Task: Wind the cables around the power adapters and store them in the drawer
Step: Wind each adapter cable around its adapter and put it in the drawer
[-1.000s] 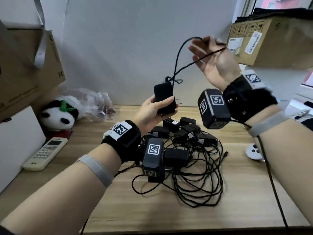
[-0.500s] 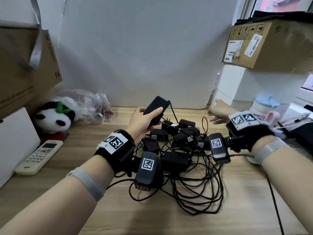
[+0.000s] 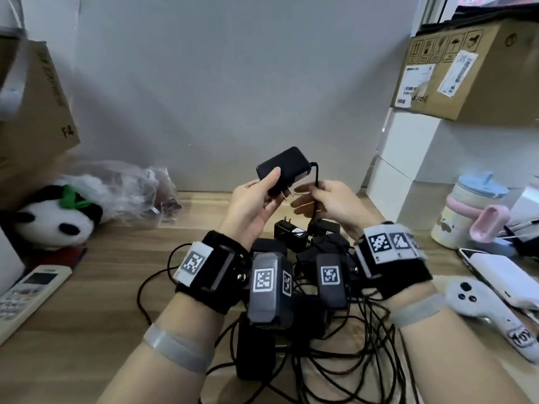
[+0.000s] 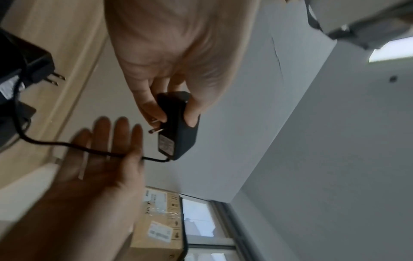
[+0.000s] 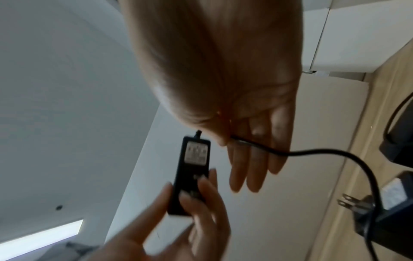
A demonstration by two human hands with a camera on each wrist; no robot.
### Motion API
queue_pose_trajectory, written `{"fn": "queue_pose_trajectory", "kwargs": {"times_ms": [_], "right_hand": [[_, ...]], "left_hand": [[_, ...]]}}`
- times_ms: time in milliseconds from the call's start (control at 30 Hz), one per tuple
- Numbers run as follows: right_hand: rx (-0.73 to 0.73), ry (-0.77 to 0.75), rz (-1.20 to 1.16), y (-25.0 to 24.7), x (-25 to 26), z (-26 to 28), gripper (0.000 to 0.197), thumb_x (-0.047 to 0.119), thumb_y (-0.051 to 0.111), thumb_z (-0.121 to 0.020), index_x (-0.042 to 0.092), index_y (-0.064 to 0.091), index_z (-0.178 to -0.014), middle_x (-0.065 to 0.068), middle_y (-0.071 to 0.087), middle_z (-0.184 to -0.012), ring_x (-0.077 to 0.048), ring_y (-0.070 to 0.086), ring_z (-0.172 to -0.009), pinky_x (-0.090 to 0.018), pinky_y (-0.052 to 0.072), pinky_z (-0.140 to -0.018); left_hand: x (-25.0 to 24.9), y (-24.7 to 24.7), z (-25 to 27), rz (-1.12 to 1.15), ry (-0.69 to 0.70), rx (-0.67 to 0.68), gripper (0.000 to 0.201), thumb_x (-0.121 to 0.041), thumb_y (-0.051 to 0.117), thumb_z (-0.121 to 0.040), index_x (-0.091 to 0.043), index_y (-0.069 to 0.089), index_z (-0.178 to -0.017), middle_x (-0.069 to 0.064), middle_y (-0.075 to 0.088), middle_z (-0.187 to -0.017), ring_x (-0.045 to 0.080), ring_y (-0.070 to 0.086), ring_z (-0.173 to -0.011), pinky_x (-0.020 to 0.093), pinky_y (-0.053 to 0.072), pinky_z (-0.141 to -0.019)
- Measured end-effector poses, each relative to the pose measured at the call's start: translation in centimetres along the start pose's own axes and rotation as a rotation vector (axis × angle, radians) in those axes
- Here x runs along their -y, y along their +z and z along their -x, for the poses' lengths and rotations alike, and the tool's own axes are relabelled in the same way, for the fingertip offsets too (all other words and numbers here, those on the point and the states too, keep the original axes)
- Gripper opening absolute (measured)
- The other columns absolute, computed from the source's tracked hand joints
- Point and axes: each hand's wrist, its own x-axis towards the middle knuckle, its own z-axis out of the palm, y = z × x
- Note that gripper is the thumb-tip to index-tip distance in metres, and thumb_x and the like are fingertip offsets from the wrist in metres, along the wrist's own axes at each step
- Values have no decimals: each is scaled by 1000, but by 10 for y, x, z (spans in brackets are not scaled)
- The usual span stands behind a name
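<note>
You have one power adapter point(image 3: 281, 167) lifted off the wooden desk point(image 3: 87, 301); the adapters in the tangled heap point(image 3: 294, 237) overlap too much to count. Around it you see two cardboard boxes point(image 3: 466, 68), one plush panda point(image 3: 55, 218), one white remote control point(image 3: 29, 295), one lidded cup point(image 3: 463, 211) and one white game controller point(image 3: 481, 310).

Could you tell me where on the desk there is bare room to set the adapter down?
Bare wood lies between the remote and the cable pile. The pile crowds the middle; the cup, phone and white controller crowd the right.
</note>
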Motion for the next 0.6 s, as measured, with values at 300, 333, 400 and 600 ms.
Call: {"fn": "queue_pose_trajectory", "kwargs": {"times_ms": [300,333,400,600], "right_hand": [[185,-85,534,35,-31,-4,28,23,34,-102,22,48,-78,0,65,-64,-2,51,-47,-22,38,-56],[204,-109,553,39,-30,-2,29,21,34,-101,22,47,-76,-1,64,-65,-4,51,-51,-22,39,-57],[209,-160,599,41,-26,4,29,22,34,-101,19,53,-79,-1,64,-64,-7,51,-53,-22,38,-56],[270,-236,615,34,-9,18,31,29,39,-100,20,63,-84,5,57,-52,-2,47,-45,-14,37,-51]], "left_hand": [[13,-19,-13,81,-20,89,20,-14,57,-92,3,59,-101,21,64,-96,19,64,-75,17,53,-60],[14,-19,-13,67,3,74,15,-13,57,-92,0,57,-99,20,65,-96,18,66,-72,18,52,-59],[11,-20,-14,-4,58,50,9,-12,59,-91,-7,52,-91,23,67,-101,19,67,-71,20,48,-57],[-1,-26,-7,-318,182,160,12,-14,64,-87,-16,52,-89,10,70,-90,21,66,-84,24,48,-71]]}}
